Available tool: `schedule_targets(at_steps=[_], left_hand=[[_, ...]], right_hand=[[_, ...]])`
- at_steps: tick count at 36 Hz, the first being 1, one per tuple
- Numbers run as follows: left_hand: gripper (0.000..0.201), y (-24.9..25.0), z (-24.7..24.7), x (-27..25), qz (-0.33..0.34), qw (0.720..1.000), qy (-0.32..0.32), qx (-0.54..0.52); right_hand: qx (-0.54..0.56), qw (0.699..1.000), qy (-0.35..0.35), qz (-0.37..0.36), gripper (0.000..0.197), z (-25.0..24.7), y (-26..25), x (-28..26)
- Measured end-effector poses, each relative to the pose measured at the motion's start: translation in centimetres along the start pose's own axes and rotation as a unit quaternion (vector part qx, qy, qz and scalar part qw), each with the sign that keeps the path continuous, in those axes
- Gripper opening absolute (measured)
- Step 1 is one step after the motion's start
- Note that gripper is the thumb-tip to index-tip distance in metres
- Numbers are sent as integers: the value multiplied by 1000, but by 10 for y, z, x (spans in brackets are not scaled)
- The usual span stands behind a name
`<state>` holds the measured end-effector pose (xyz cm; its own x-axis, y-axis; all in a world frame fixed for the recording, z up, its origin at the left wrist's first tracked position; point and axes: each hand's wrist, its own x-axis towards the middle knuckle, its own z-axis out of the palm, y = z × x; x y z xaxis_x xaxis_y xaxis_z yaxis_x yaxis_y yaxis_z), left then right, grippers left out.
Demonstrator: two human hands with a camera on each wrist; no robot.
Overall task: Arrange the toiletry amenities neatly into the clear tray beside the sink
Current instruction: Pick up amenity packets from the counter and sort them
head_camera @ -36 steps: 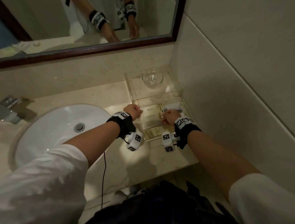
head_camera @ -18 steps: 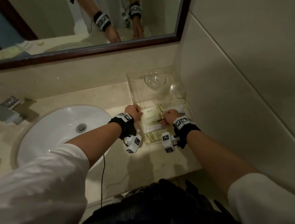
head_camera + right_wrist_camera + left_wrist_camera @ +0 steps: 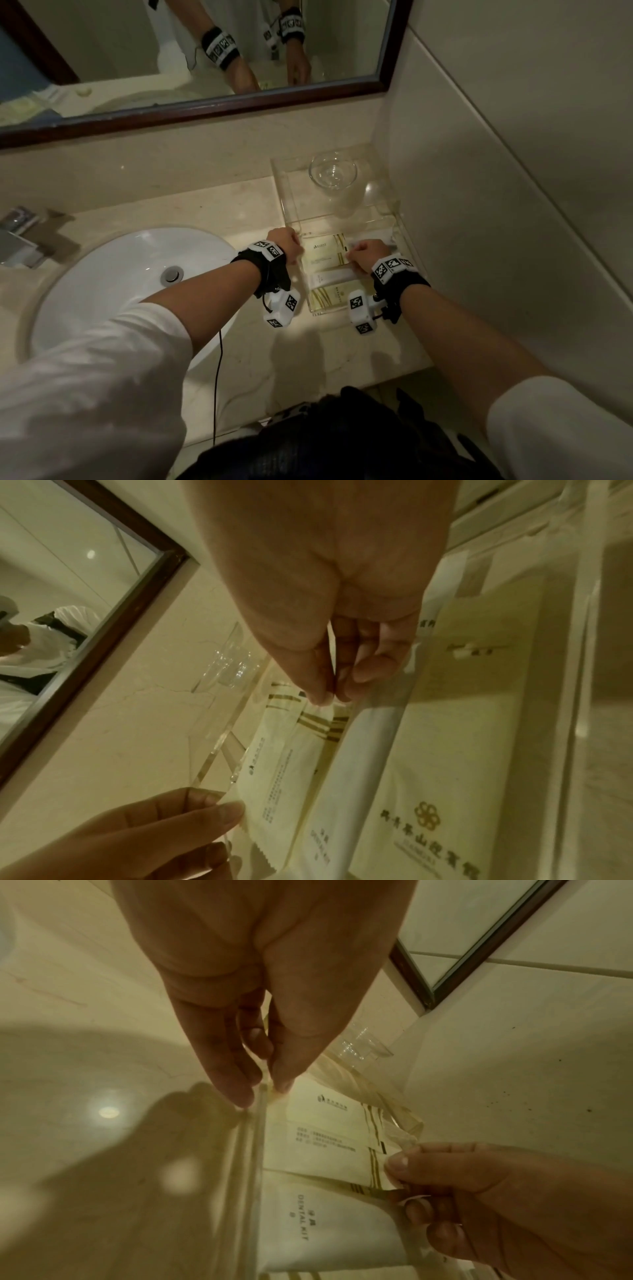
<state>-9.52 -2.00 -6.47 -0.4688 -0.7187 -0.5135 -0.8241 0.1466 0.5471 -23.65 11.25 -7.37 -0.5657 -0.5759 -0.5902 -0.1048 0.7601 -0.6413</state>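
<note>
A clear tray (image 3: 397,222) stands right of the sink against the side wall. In its near half lie flat packets: a cream packet with gold stripes (image 3: 327,253), a white dental kit packet (image 3: 329,278) and another cream packet (image 3: 330,298). My left hand (image 3: 295,244) pinches the tray's left wall (image 3: 262,1123), thumb inside and fingers outside. My right hand (image 3: 352,255) pinches the striped end of the cream packet (image 3: 274,777) between thumb and forefinger (image 3: 342,693). In the left wrist view the right hand (image 3: 397,1175) holds that same end.
A small glass bowl (image 3: 333,170) sits in the tray's far half. The white sink (image 3: 113,274) lies to the left, with a tap (image 3: 17,236) at its far left. A framed mirror (image 3: 205,102) hangs above, and a tiled wall (image 3: 496,240) closes the right side.
Both hands keep their holds at the tray and the packet. Only the head view has shifted slightly.
</note>
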Motion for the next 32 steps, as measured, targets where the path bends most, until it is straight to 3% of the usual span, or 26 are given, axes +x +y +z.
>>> schedule_targets(at_steps=[7,12,17,23,27,30,32], left_hand=[[5,2,3,3,15,998,-1,54],[10,5,4,4,21,994,3,105],[23,8,4,5,15,993,2,119],[25,8,4,7,-7,995,-2,103],[34,5,2,10,-34,998,-13,58],[8,4,1,11,-27,999,-11,36],[22,1,3,14,-14,999,9,27]], right_hand=[[-49,999,-13,8,16,-4,-6,-4],[-65,997,-26,19,43,-4,-9,-5],[-137,990,14,15,39,-2,-10,-4],[-131,991,-3,36,53,0,-7,3],[-143,989,-1,27,52,-1,-6,4],[-141,990,-4,22,46,-2,-6,2],[-142,990,-8,23,45,-1,-6,2]])
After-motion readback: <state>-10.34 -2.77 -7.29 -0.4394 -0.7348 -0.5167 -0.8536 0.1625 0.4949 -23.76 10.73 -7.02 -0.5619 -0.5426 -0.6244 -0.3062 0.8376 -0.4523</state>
